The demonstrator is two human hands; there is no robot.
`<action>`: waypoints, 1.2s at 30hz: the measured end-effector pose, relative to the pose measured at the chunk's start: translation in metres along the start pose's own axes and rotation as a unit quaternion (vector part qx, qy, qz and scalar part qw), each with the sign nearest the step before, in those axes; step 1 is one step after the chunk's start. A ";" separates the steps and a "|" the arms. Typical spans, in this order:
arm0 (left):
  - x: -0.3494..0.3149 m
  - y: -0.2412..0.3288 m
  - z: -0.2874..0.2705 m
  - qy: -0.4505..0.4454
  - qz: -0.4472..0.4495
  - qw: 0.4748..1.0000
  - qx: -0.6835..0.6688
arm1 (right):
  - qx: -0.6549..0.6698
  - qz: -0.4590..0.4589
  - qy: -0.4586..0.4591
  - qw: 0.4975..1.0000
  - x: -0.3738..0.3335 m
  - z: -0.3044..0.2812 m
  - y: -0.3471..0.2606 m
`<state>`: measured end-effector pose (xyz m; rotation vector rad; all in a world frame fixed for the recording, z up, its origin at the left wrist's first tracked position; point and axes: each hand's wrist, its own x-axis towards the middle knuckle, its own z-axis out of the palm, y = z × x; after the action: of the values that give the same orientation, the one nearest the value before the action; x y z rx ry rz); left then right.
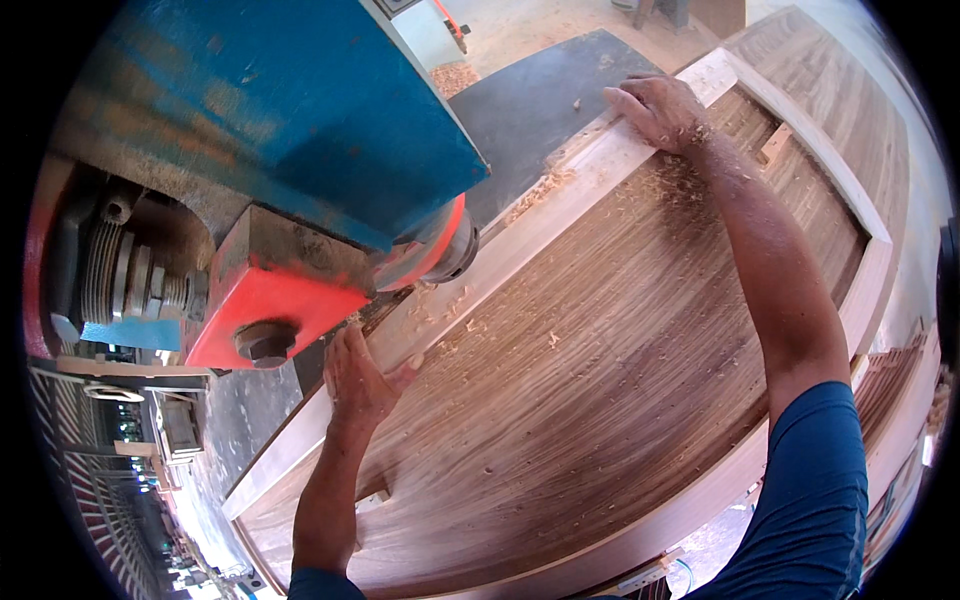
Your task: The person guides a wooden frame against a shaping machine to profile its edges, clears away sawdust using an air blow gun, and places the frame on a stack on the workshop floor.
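A large wooden panel [560,400] with a brown grained face and a paler raised rail [500,268] lies across a dark machine table. My left hand [360,382] grips the rail's lower left stretch, its thumb spread over the top and its fingers at the outer edge. Farther up the same rail, my right hand [660,112] is closed over it, dusted with shavings. Between the two hands, a round metal cutter head [455,248] on a blue and red machine [300,130] sits close against the rail. The cutting edge itself is hidden.
Curled wood shavings [540,195] lie along the rail and panel. The dark machine table [545,95] shows beyond the rail. A large bolt [265,343] sticks out of the machine's red block. Stacked wooden parts [895,370] stand at the right, and a metal railing [95,480] at the left.
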<state>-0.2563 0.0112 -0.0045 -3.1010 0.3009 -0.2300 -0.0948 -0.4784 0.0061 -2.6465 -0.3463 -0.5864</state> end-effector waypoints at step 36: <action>0.078 -0.025 0.008 0.030 0.111 0.993 -0.009 | 0.013 0.033 0.053 0.998 -0.003 0.008 0.016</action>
<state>-0.1744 0.0205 -0.0004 -3.0472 0.6463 -0.3175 -0.0894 -0.4895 -0.0072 -2.5785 -0.2322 -0.6920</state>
